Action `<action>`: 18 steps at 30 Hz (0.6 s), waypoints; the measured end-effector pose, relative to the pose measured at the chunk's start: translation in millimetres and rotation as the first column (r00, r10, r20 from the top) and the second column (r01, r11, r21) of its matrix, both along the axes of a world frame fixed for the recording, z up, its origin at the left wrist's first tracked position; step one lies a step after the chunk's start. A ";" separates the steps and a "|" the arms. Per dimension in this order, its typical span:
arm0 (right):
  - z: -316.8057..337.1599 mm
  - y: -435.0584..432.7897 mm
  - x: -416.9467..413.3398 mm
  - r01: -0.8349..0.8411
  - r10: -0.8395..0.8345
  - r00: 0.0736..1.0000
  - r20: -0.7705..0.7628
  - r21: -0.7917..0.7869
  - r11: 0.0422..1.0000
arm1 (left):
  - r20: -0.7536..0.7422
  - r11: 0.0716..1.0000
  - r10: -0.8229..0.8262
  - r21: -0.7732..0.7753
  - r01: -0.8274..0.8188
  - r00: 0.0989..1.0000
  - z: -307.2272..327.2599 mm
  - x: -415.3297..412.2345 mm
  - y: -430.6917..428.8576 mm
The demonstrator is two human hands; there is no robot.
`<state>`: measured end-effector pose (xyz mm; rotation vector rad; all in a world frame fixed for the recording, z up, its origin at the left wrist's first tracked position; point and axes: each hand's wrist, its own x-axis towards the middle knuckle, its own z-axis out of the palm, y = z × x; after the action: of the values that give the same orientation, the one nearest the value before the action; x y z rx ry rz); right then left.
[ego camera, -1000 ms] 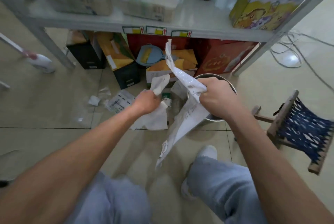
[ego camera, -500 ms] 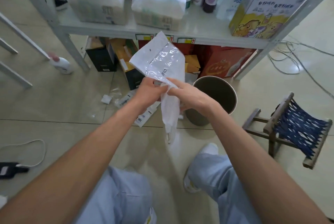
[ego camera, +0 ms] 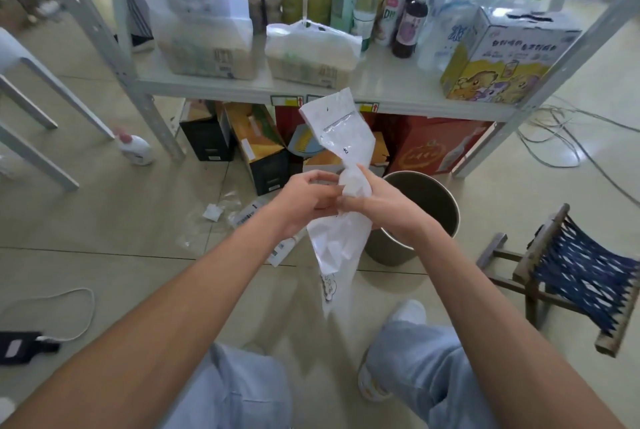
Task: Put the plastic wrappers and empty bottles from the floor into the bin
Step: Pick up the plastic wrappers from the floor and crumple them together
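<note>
- The bin's [ego camera: 437, 198] near side is covered by the right forearm, and its visible inside is dark, so any contents cannot be made out.
- A clear plastic wrapper [ego camera: 341, 137] stands between the two hands, bunched at its middle; its top fans upward and its tail hangs toward the floor.
- The left hand [ego camera: 304, 200] and right hand [ego camera: 379, 201] both clutch that bunched middle, just left of the bin.
- More wrappers [ego camera: 247, 215] lie on the floor tiles behind the left wrist, partly hidden by it.
</note>
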<state>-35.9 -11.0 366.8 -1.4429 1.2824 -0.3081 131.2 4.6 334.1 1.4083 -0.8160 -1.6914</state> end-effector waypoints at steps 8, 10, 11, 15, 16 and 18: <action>-9.1 0.0 -0.2 -0.037 -0.007 0.952 -0.305 -0.139 0.990 | 0.313 0.955 -0.229 0.256 0.150 0.922 -79.4 23.1 -14.5; -14.3 -0.5 1.2 -0.067 0.016 0.931 -0.365 -0.128 0.989 | 0.610 0.883 -0.457 0.398 0.250 0.647 -133.3 47.2 -3.2; -14.6 0.1 0.4 -0.079 0.027 0.923 -0.384 -0.121 0.989 | 0.680 0.837 -0.546 0.470 0.280 0.489 -162.2 59.0 2.3; -24.9 -0.4 -8.7 -0.155 0.103 0.881 -0.461 -0.075 0.985 | 0.710 0.787 -0.617 0.547 0.287 0.339 -252.5 72.5 3.5; -25.2 2.2 -11.7 -0.175 0.130 0.875 -0.466 -0.055 0.983 | 0.693 0.790 -0.612 0.534 0.299 0.379 -269.1 68.5 -0.2; -28.6 -0.4 -14.5 -0.176 0.146 0.888 -0.436 -0.029 0.984 | 0.672 0.794 -0.608 0.514 0.325 0.423 -303.8 61.6 -12.1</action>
<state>-50.3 -11.4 338.2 -1.7285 1.5010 0.0924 192.8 -7.5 30.3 2.4577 -1.6632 -1.5305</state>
